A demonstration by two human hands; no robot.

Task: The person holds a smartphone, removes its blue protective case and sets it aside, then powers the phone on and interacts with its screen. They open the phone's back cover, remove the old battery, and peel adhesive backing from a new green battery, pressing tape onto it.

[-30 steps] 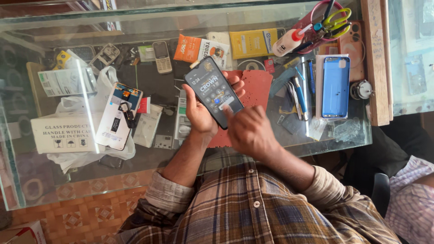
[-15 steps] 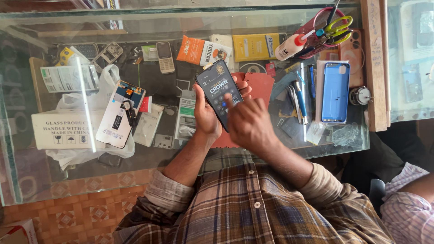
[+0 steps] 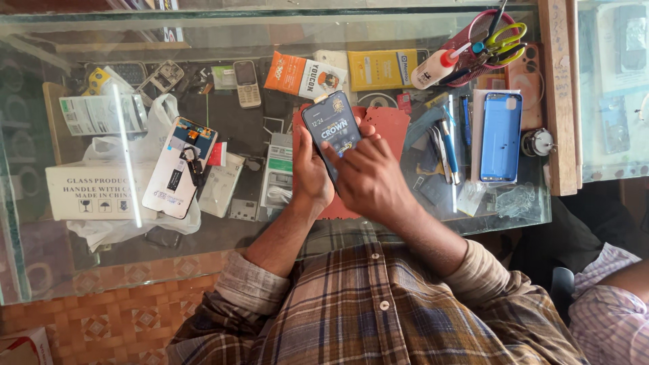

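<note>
My left hand [image 3: 311,170] grips a dark smartphone [image 3: 331,126] with a lit screen, holding it upright over a red mat [image 3: 395,125] on the glass counter [image 3: 270,233]. My right hand [image 3: 368,177] is laid over the phone's lower half, with a fingertip touching the screen. Both forearms come up from a plaid shirt at the bottom of the view.
A blue phone shell [image 3: 501,136] lies at the right beside several tools [image 3: 446,138]. A red cup [image 3: 483,47] holds scissors and pens. At the left are a white box [image 3: 91,192], a plastic bag and a phone screen part [image 3: 179,167]. Another person's sleeve [image 3: 612,297] shows at the bottom right.
The phone has been turned more upright and its screen now shows a different picture. My right hand has moved up onto the screen from below the phone.
</note>
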